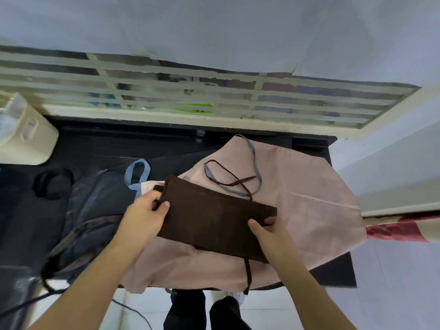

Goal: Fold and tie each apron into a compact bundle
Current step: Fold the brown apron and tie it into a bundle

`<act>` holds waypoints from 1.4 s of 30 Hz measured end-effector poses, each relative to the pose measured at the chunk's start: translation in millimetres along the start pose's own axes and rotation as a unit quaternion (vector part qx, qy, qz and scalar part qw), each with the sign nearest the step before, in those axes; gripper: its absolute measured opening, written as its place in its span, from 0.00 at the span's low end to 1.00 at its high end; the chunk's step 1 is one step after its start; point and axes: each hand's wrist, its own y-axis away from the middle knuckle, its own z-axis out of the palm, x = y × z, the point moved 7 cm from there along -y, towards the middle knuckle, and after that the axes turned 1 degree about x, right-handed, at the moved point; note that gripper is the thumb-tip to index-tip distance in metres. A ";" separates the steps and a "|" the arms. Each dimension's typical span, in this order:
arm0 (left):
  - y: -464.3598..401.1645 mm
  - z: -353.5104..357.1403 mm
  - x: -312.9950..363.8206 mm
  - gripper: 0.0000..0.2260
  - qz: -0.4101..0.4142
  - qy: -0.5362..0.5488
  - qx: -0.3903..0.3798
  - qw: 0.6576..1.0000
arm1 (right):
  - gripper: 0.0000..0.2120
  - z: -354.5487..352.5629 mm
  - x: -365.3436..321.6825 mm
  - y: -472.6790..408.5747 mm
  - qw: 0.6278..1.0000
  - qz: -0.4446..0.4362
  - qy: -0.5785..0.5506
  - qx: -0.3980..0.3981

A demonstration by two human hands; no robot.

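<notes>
A folded brown apron (214, 215) lies as a flat oblong on top of a spread pink apron (309, 210), which covers the near right part of the dark table (119, 146). The left hand (145, 215) has its grip clamped on the oblong's left end, thumb on top, and the right hand (269, 234) pinches its right end the same way. One brown tie (228, 172) loops over the pink cloth beyond the fold, crossing a light blue strap (256, 163), another hangs off the near table edge, and a dark apron (95, 206) lies crumpled to the left.
</notes>
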 end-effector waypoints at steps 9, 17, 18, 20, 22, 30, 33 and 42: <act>-20.6 4.2 -39.9 0.05 -0.029 -0.035 0.008 0.999 | 0.22 14.6 -6.9 -15.3 0.986 -0.048 0.120 0.102; -24.3 -2.3 -51.1 0.12 -0.013 -0.094 0.049 0.994 | 0.22 9.8 12.1 -33.8 0.979 -0.001 0.128 0.159; -25.3 -1.5 -53.2 0.12 -0.013 -0.105 0.046 0.993 | 0.21 8.9 12.5 -37.2 0.980 -0.002 0.124 0.157; -23.4 -2.6 -53.1 0.11 -0.018 -0.123 0.051 0.991 | 0.19 8.3 11.9 -39.2 0.980 0.000 0.126 0.155; -19.2 -2.6 -45.9 0.15 0.001 -0.173 0.082 0.982 | 0.19 7.2 9.1 -35.8 0.974 -0.005 0.151 0.171; 8.5 110.1 19.3 0.25 0.258 -0.282 -0.053 0.923 | 0.29 96.2 -42.4 12.2 0.876 -0.365 0.300 0.094; -8.0 122.4 -14.4 0.30 0.235 -0.357 -0.044 0.903 | 0.29 97.1 -8.2 -6.1 0.865 -0.342 0.355 0.093; -17.3 102.3 -24.6 0.39 0.204 -0.415 -0.033 0.886 | 0.38 49.8 20.1 -9.7 0.933 -0.157 0.262 0.190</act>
